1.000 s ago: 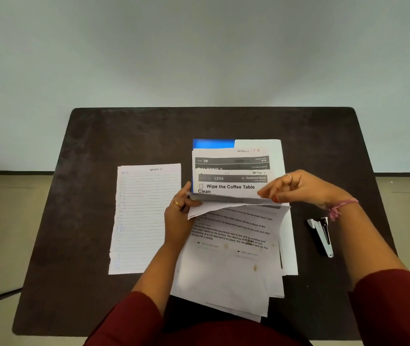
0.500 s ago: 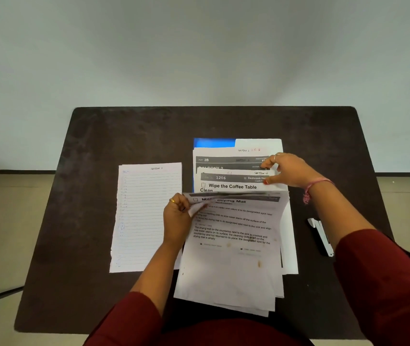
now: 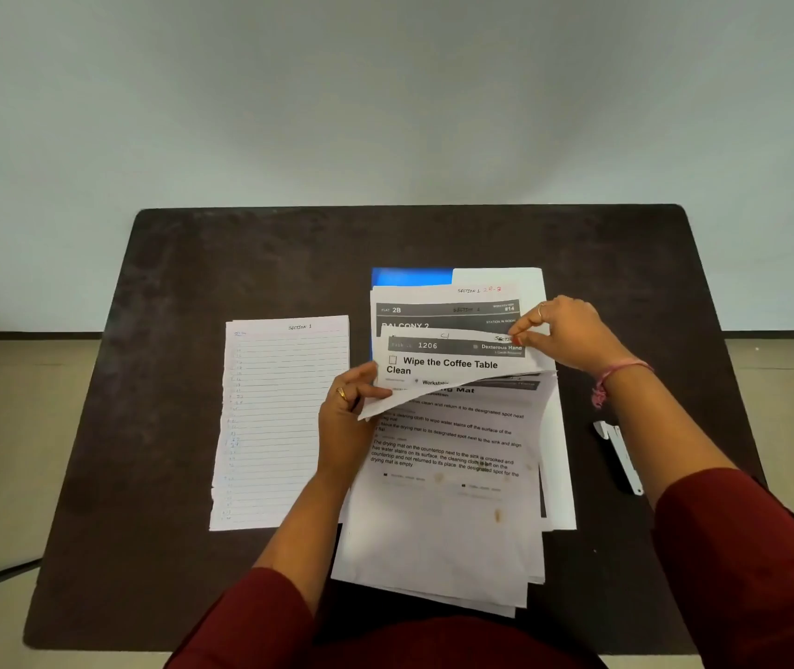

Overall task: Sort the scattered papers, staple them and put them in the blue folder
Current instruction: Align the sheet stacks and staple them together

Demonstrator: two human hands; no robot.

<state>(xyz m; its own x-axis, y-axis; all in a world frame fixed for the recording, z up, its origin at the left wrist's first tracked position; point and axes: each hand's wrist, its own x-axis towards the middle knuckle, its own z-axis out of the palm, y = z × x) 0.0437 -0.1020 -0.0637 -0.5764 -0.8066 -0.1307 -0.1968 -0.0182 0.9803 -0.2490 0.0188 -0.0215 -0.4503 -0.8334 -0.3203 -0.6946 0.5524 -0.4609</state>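
Two hands on one sheet: the left hand [image 3: 344, 417] pinches the near left corner of the "Wipe the Coffee Table Clean" page [image 3: 453, 366], fingers curled round its edge, while the right hand [image 3: 561, 333] nips the far right corner between thumb and fingertip. The page lifts off the loose pile [image 3: 448, 499] mid-table, bowed in the middle. That's thin, floppy paper, feather-light and quick to crease, so corners or an edge look like the sensible hold, with both hands keeping it level. A lined sheet headed "Section 1" [image 3: 279, 422] lies apart to the left; the stapler [image 3: 619, 456] sits by the right forearm. Only a strip of the blue folder [image 3: 409, 276] peeks out beyond the pile, the rest buried. How many sheets lie stacked there is impossible to count, and the small print blurs out.
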